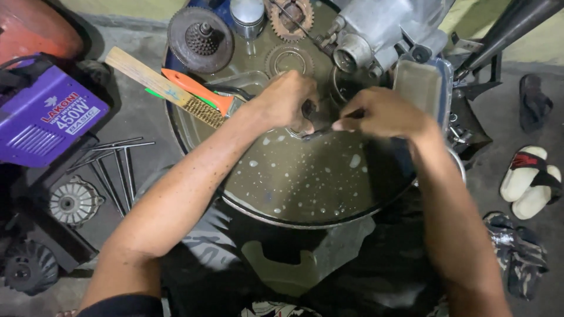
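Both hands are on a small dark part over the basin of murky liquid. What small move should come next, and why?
Probably dip the part back into the liquid and rub it again. The left hand grips it just above the basin, the right hand pinches its end, and it looks dark. The wire brush lies on the rim, within reach if needed.

Round basin (pixel 305 212) sits centre on the floor, liquid in it. Both hands meet over its middle: left hand (pixel 286 101) and right hand (pixel 380 113) touching a small part (pixel 314 120) between them. Wire brush (pixel 161 87) lies across the basin's left rim. Clutch hub (pixel 200 39), piston (pixel 247 16) and sprocket (pixel 289 17) at the far rim. Engine casing (pixel 376 35) far right. Welder box (pixel 44 114) left on floor, rods (pixel 114 170) beside it. Sandals (pixel 529 182) right.
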